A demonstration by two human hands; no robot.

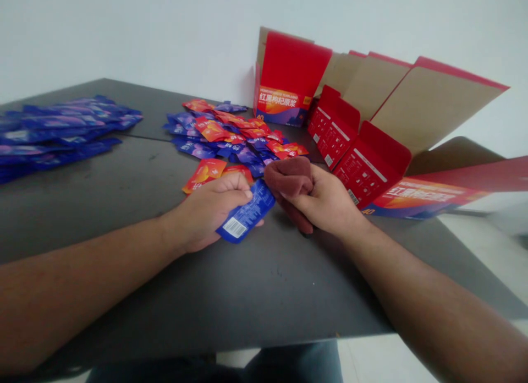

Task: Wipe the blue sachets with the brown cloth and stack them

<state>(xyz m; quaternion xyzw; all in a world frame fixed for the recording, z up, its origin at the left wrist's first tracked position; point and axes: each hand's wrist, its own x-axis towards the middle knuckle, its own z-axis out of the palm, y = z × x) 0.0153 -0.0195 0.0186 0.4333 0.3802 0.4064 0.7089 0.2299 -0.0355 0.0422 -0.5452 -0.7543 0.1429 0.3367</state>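
Note:
Between the thumb and fingers of my left hand (214, 207) is a blue sachet (246, 213), its printed back with a white barcode turned up toward me. My right hand (332, 201) grips a folded brownish-red cloth (289, 179), held close to the sachet's upper right corner; whether the two touch I cannot tell. Just behind my left hand lie orange-red sachets (204, 173), partly hidden by the fingers. Beyond both hands spreads a loose heap of blue and orange-red sachets (231, 132).
Long blue packets (61, 130) are stacked at the table's left. Several open red cartons (284, 99) with raised flaps stand at the back right, one of them (424, 193) near my right forearm. A dark grey table (247, 295) ends close to my legs, and a white wall rises behind.

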